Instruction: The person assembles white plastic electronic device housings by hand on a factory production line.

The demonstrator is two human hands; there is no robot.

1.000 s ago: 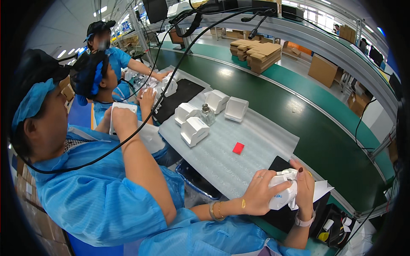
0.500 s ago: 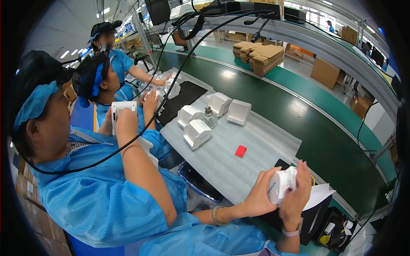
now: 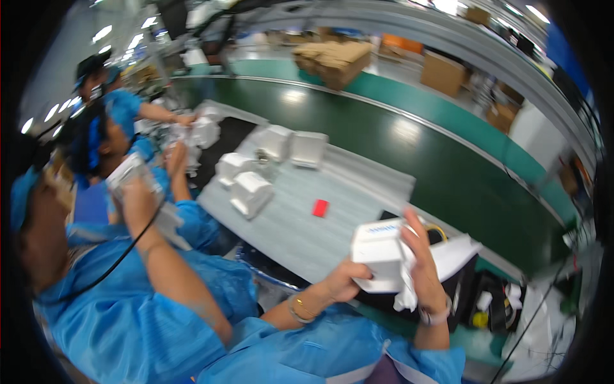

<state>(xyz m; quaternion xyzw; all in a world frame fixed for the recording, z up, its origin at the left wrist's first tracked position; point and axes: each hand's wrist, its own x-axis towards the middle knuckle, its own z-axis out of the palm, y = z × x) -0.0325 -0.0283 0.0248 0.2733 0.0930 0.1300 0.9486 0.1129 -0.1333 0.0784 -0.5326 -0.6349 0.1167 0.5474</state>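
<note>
A white boxy housing [image 3: 378,255] is held up in front of the body, above the near edge of the grey foam-covered bench [image 3: 300,221], and it is gripped from both sides. The left hand [image 3: 344,281] is cupped under its lower left corner, with the thumb pressed against the near face, while the right hand [image 3: 419,269] is laid flat along its right side, fingers spread upward, with a crumpled white cloth [image 3: 405,291] pinned between palm and housing. Neither hand is free or clenched empty: both are closed on the same part. The housing's longer side is seen running roughly left to right between the two palms, slightly tilted, so that it lies directly between the hands and is equally near to each (the picture is blurred, so finer detail of its faces cannot be told). A small red tag [image 3: 320,208] lies on the bench well apart from the hands, up and to the left, and beyond it a cluster of similar white housings [image 3: 251,192] is set out. Further left, other people in blue smocks [image 3: 115,115] are at work with white parts of their own. A dark green conveyor belt [image 3: 409,153] runs behind the bench.
</note>
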